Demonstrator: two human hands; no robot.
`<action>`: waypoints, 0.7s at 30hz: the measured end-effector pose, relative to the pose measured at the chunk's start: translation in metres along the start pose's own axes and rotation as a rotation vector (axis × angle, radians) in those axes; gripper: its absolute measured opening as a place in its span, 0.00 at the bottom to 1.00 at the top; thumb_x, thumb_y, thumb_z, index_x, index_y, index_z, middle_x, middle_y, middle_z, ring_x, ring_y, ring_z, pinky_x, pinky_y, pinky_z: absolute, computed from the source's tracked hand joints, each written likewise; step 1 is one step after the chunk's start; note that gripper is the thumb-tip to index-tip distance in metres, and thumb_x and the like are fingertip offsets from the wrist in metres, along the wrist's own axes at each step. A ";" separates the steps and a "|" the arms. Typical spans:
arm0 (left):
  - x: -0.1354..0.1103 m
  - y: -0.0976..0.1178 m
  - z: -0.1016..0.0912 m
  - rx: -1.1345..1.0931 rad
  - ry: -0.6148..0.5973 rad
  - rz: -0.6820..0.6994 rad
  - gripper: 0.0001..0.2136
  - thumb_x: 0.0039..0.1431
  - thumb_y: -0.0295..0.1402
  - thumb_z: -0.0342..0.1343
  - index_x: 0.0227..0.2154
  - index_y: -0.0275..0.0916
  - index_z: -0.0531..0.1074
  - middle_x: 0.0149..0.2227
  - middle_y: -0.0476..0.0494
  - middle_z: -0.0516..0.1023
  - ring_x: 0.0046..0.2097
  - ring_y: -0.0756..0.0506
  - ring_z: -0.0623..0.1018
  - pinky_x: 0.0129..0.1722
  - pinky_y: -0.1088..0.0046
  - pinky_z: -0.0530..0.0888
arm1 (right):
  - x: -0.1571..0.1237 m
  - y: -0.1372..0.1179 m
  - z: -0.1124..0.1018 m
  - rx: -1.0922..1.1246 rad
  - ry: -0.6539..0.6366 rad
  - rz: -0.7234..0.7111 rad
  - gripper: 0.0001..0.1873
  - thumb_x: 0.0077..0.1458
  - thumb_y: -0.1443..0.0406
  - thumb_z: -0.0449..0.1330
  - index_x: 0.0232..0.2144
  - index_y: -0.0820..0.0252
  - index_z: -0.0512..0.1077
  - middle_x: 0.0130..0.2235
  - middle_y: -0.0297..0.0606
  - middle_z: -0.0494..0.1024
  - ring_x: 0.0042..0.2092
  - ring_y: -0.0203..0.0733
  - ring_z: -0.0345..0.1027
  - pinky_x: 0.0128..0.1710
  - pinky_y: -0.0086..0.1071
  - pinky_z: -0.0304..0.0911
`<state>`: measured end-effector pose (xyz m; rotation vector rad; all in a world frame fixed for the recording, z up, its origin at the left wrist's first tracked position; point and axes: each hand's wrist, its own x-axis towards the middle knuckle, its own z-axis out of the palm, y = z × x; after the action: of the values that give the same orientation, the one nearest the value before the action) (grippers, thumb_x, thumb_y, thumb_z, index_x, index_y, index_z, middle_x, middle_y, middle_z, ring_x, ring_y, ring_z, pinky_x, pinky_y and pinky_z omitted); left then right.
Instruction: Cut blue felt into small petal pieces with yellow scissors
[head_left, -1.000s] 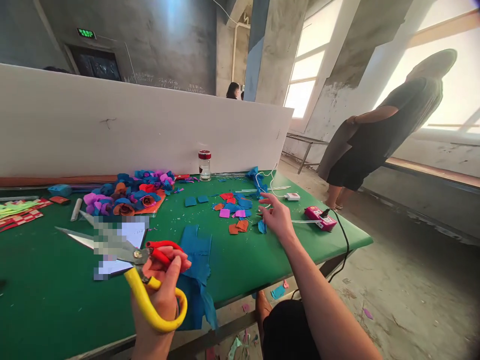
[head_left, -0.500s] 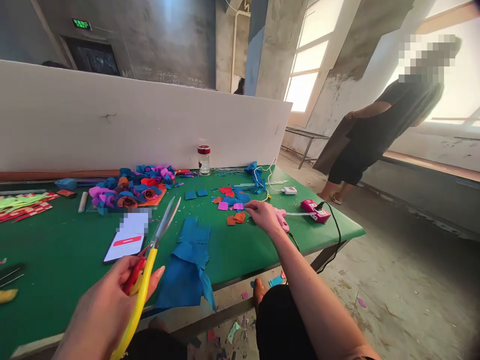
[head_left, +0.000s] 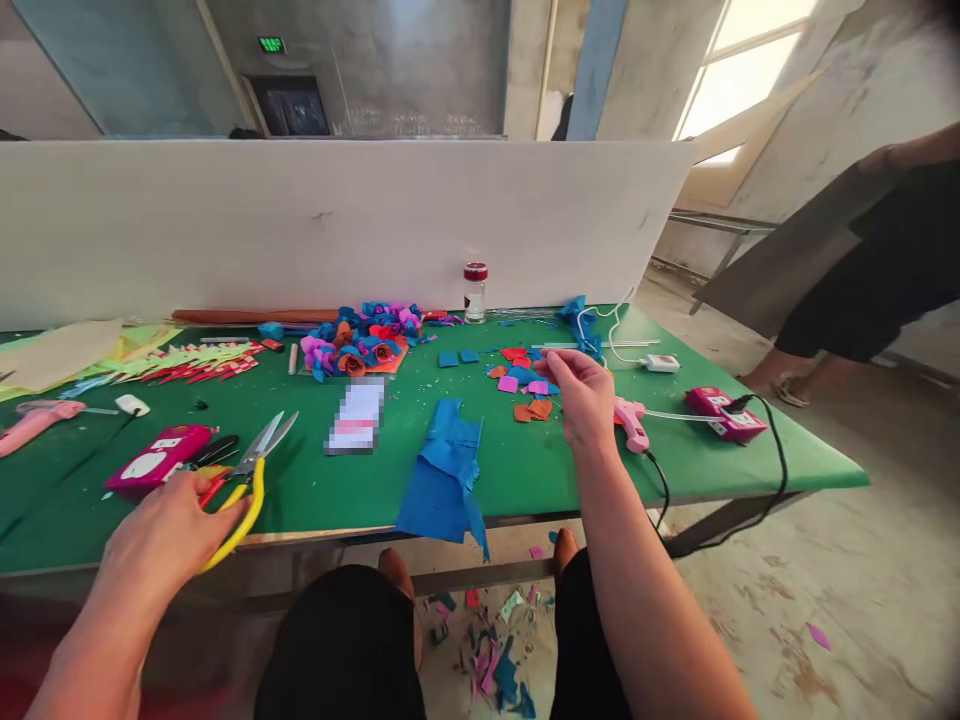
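Observation:
My left hand (head_left: 169, 535) is closed on scissors (head_left: 257, 490) with yellow and red handles, at the table's front left. The blades stand apart and point away from me. My right hand (head_left: 587, 398) hovers over small crepe paper squares, with thumb and forefinger pinched together; whether anything is between them I cannot make out. Under and left of it lie orange squares (head_left: 532, 410) and purple squares (head_left: 508, 384). Between my hands, a blue crepe paper sheet (head_left: 439, 480) hangs over the front edge. A pink glue gun (head_left: 632, 423) lies just right of my right wrist.
Paper roses (head_left: 352, 358) are heaped behind a phone (head_left: 357, 420). A lidded jar (head_left: 475, 295) stands before the white board (head_left: 337, 230). Magenta power strips sit left (head_left: 161, 455) and right (head_left: 724, 412), the right one with a trailing cord. At right, a person (head_left: 885, 240) carries a panel.
My left hand has carried the scissors left and down to the table beside the left power strip. The view has swung left. My right hand remains over the paper squares, fingers pinched.

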<state>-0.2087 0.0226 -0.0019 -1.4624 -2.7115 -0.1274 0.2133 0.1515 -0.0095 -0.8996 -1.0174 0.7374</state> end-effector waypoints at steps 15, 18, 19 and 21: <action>0.015 0.032 0.007 0.243 -0.048 0.148 0.15 0.62 0.48 0.41 0.32 0.42 0.62 0.35 0.35 0.80 0.36 0.36 0.79 0.26 0.74 0.62 | -0.018 0.018 -0.009 -0.187 -0.247 0.065 0.14 0.52 0.54 0.61 0.32 0.58 0.77 0.29 0.38 0.81 0.34 0.45 0.77 0.37 0.37 0.71; 0.025 0.022 0.007 0.194 -0.090 0.140 0.15 0.59 0.49 0.46 0.28 0.43 0.61 0.26 0.44 0.76 0.32 0.38 0.77 0.26 0.74 0.62 | -0.010 0.011 -0.021 -0.171 -0.136 0.021 0.15 0.53 0.54 0.60 0.33 0.59 0.77 0.31 0.40 0.82 0.35 0.45 0.77 0.39 0.37 0.71; 0.028 0.018 0.006 0.160 -0.114 0.162 0.13 0.58 0.46 0.49 0.27 0.43 0.62 0.25 0.46 0.75 0.32 0.39 0.77 0.27 0.75 0.63 | -0.007 0.010 -0.025 -0.161 -0.102 0.016 0.15 0.53 0.54 0.60 0.33 0.59 0.77 0.31 0.40 0.82 0.35 0.45 0.77 0.39 0.38 0.71; 0.029 0.018 0.003 0.028 -0.106 0.221 0.07 0.55 0.40 0.54 0.27 0.43 0.67 0.27 0.46 0.76 0.34 0.41 0.77 0.31 0.74 0.66 | -0.004 0.011 -0.032 -0.156 -0.065 0.028 0.15 0.53 0.53 0.60 0.32 0.59 0.76 0.30 0.40 0.81 0.35 0.45 0.76 0.39 0.38 0.71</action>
<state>-0.2096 0.0563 -0.0019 -1.7953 -2.5941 -0.0018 0.2401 0.1447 -0.0288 -1.0310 -1.1332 0.7215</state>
